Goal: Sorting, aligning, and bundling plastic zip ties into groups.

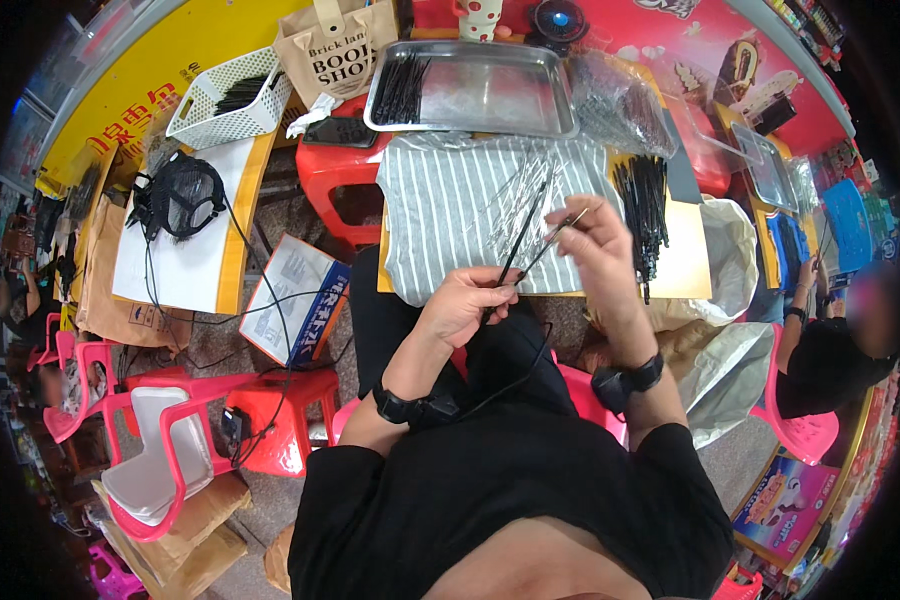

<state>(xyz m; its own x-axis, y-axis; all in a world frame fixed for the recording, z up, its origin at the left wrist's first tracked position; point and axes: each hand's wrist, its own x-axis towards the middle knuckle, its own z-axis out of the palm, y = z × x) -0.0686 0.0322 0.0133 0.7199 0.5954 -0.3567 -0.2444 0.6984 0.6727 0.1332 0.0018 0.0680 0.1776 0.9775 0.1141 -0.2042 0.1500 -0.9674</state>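
My left hand (470, 302) is closed on thin black rods (530, 228), which slant up and away over the near edge of the table. My right hand (600, 245) pinches the far end of one thin dark rod whose tip looks brassy; its near end reaches my left fingers. Beneath and beyond the hands, a grey-and-white striped cloth (425, 200) covers the tabletop. Loose thin silvery wires (530, 190) lie on it in a scattered heap. Right of the cloth rests a bundle of black rods (645, 215).
Behind the cloth stands a metal tray (515, 95) with more black rods at its left. A clear plastic bag (625, 105) is beside it. Further left are a white basket (200, 125) and a red stool (335, 180). At the right, a person (830, 350) sits near open sacks (720, 375).
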